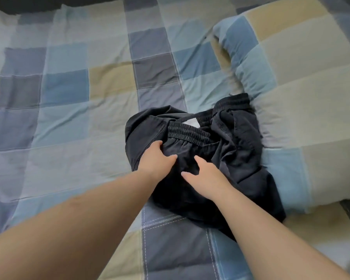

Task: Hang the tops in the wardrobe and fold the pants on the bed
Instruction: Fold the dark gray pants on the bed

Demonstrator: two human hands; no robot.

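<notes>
A pair of black pants (226, 146) lies crumpled on the checked bed cover, with its elastic waistband (188, 134) and a white label facing up. My left hand (156, 158) grips the fabric just below the waistband, fingers curled into a fold. Just to its right, my right hand (204, 176) also digs its fingers into the dark cloth, thumb spread out. Both hands sit close together on the near left part of the pants. No tops or wardrobe are in view.
The bed (69, 98) is covered by a blue, grey and beige checked sheet. A folded quilt (303, 98) of the same pattern lies bunched at the right, touching the pants. A dark strip runs along the far edge of the bed.
</notes>
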